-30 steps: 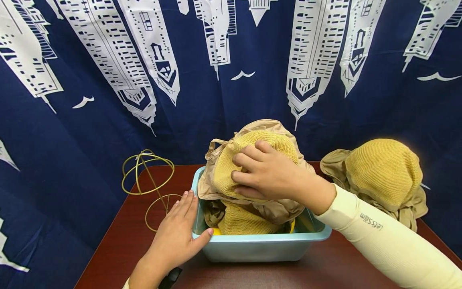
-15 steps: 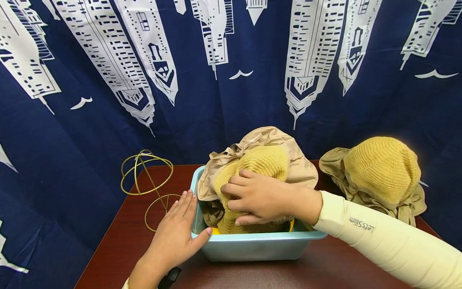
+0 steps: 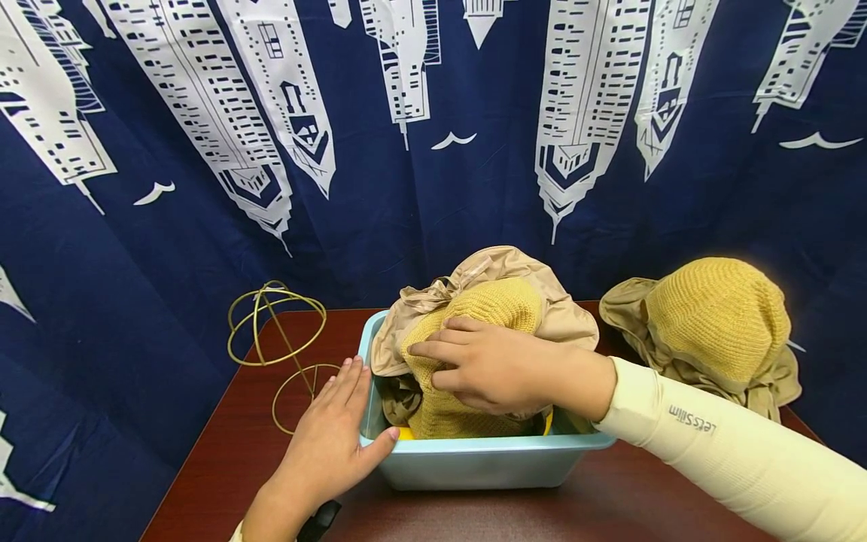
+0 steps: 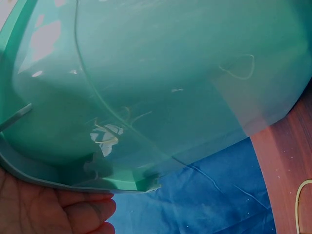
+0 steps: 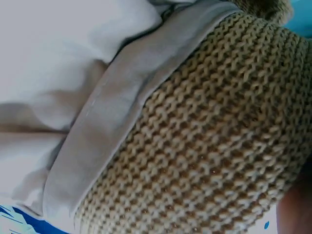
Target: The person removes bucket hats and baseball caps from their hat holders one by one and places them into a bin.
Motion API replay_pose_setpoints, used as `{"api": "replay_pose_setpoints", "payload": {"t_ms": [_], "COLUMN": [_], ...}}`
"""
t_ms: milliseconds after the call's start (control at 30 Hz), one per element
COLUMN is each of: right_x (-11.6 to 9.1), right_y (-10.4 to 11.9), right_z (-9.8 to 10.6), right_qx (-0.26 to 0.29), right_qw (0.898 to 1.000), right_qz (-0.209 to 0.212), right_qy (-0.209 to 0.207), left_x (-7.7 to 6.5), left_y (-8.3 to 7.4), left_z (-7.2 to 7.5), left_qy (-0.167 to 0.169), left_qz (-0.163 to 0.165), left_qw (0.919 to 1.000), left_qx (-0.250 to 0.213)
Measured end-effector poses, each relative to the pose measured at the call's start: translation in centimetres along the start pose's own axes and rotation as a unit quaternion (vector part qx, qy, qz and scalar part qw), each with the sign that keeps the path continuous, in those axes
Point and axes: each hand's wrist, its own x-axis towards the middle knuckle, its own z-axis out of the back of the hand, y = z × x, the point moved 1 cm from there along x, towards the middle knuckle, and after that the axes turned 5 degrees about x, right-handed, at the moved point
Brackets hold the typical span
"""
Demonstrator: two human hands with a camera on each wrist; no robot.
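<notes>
In the head view, a tan sun hat with a yellow knitted crown (image 3: 497,301) lies in the light-blue plastic basin (image 3: 474,470), its cloth brim rising above the back rim. My right hand (image 3: 497,367) rests on the crown, fingers spread and slightly bent. More yellow knit (image 3: 447,423) shows below that hand, low in the basin. With straight fingers, my left hand (image 3: 332,433) lies along the basin's left rim, thumb at the front corner. The left wrist view shows the basin's wall (image 4: 161,97) above my fingers. Knit crown (image 5: 204,131) and brim fill the right wrist view.
Another knitted hat (image 3: 721,324) sits at the right on the dark red table (image 3: 223,436). A gold wire hat stand (image 3: 278,361) is left of the basin. Behind hangs a navy curtain (image 3: 379,196) with white buildings. Small yellow bits (image 3: 406,433) show inside the basin's front edge.
My right hand has come down and toward me, pushing the top hat's crown lower and nearer the front rim. The brim has spread out at the back. My left hand has stayed put.
</notes>
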Motion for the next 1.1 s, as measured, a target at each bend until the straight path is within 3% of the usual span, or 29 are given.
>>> {"api": "replay_pose_setpoints", "payload": {"t_ms": [300, 500, 633, 733, 900, 1000, 1100], "right_x": [-1.2, -3.2, -4.9, -5.8, -5.6, -4.7, -3.5], "right_y": [-1.1, -4.0, -6.6, -8.0, -8.6, -8.0, -6.9], "right_z": [2.0, 3.7, 3.9, 3.2, 1.4, 0.4, -0.5], "right_qx": [0.023, 0.023, 0.056, 0.1, 0.175, 0.193, 0.185], "right_qw": [0.997, 0.988, 0.977, 0.97, 0.964, 0.966, 0.973], "right_qz": [-0.024, -0.081, -0.139, -0.171, -0.18, -0.167, -0.135], "right_qy": [-0.067, -0.129, -0.151, -0.14, -0.087, -0.048, -0.014], "left_x": [-0.1, -0.1, -0.1, -0.1, -0.2, -0.1, -0.1], "left_y": [0.0, 0.1, 0.1, 0.1, 0.1, 0.2, 0.2], "left_z": [-0.1, -0.1, -0.1, -0.1, -0.1, -0.1, -0.2], "left_qy": [0.001, 0.0, -0.003, -0.003, -0.006, -0.01, -0.012], "left_qz": [0.0, -0.001, -0.003, -0.003, -0.005, -0.005, -0.006], "left_qw": [1.0, 1.0, 1.0, 1.0, 1.0, 0.9999, 0.9999], "left_qx": [0.003, 0.006, 0.005, 0.006, 0.005, 0.005, 0.004]}}
